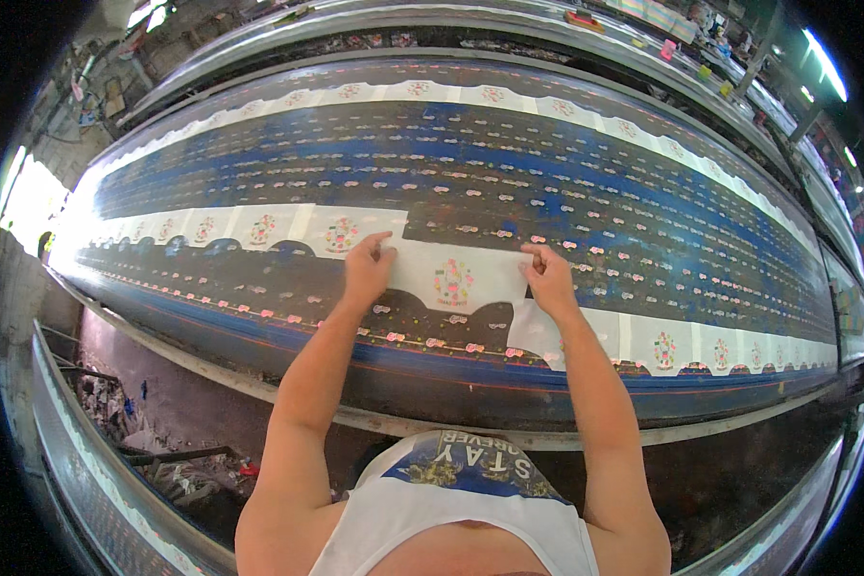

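Observation:
A white printed fabric piece (418, 272) with a coloured floral motif and a scalloped lower edge is stretched between my two hands over the long dark table. My left hand (367, 267) pinches its left end, beside a row of similar white pieces (288, 228) lying to the left. At the upper right corner my right hand (547, 278) has its thumb and fingers closed on the same piece. Just below and right of that hand another row of white printed pieces (595, 326) runs along the table's near side.
The long printing table (451, 206) has a dark blue, worn surface with rows of small pink and white printed marks. Along its far side runs another strip of white pieces (456, 94). A metal rail (394, 422) borders the near edge. More long tables stand beyond and behind me.

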Demonstrator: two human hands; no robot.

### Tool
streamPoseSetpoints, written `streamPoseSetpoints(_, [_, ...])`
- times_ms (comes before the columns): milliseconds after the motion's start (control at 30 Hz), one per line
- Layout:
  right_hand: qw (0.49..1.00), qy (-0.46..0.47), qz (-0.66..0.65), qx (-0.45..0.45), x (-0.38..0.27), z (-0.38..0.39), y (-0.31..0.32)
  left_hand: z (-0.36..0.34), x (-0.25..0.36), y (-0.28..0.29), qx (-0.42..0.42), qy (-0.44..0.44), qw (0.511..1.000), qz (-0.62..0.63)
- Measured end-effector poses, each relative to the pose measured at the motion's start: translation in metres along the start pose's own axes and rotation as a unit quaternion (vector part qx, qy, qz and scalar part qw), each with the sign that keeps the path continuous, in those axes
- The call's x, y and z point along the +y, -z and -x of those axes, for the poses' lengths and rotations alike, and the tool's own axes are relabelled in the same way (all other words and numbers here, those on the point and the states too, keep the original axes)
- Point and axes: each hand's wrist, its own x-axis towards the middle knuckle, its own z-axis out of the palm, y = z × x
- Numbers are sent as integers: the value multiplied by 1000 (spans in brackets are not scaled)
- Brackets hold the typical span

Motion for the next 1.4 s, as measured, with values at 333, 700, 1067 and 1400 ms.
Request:
streamPoseSetpoints(333, [982, -44, 119, 141, 51, -59, -42, -52, -27, -51, 164, -162, 969, -87])
streamPoseSetpoints(700, [974, -122, -101, 163, 50, -56, -21, -59, -26, -50, 163, -165, 965, -126])
streamPoseSetpoints(1067, [873, -32, 485, -35, 55, 48, 161, -31, -9, -47, 173, -216, 952, -134])
streamPoseSetpoints(1400, [881, 99, 429, -176, 52, 79, 203, 74, 125, -148, -73, -269, 960, -20])
